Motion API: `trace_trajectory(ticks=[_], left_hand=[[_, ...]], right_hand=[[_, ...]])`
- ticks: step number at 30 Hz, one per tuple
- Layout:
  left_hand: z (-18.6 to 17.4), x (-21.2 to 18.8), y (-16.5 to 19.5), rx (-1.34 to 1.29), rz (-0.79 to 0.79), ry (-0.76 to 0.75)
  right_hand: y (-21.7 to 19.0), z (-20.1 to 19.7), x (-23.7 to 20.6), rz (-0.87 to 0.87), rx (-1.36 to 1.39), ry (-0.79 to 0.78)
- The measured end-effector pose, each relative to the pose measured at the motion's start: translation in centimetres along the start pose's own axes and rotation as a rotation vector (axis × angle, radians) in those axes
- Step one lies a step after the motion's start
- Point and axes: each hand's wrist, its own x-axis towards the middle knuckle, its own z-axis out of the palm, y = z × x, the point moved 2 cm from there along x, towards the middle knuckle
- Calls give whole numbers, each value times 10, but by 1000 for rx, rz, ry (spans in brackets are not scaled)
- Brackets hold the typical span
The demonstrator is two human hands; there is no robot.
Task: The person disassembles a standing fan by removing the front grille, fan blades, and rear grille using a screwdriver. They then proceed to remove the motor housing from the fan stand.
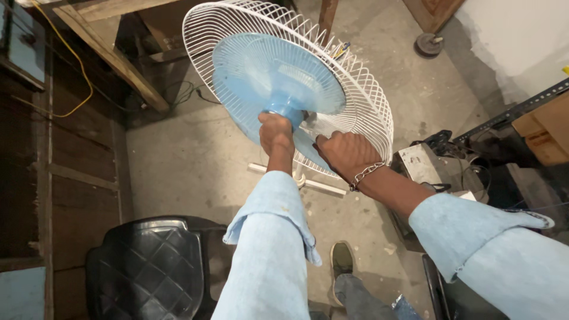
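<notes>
Right, left hand [275,131] fisted around the blue hub [286,112] of the fan blade [269,77]; right hand [347,153] at its 4 o'clock, fingers hooked into the white wire guard [367,101]. Probably best to brace the guard and pull the hub straight along the shaft axis.

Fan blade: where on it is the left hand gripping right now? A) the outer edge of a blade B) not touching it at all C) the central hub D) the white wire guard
C: the left hand is closed around the blue central hub of the fan blade, while the right hand rests against the white wire guard.
</notes>
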Motion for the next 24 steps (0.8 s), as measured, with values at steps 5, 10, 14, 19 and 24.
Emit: trace_trajectory(ticks=[5, 10, 14, 19, 24], left_hand=[[2, 4, -2, 122, 205, 95], [10, 0, -11, -23, 169, 215], [17, -5, -15, -29, 173, 302], [20, -10, -16, -51, 219, 382], [23, -10, -23, -28, 352, 390]], right_hand=[[1, 7, 2, 118, 8, -81], [6, 17, 4, 50, 37, -96], [11, 31, 6, -24, -1, -114], [18, 48, 7, 22, -24, -160], [17, 48, 12, -119, -73, -84]])
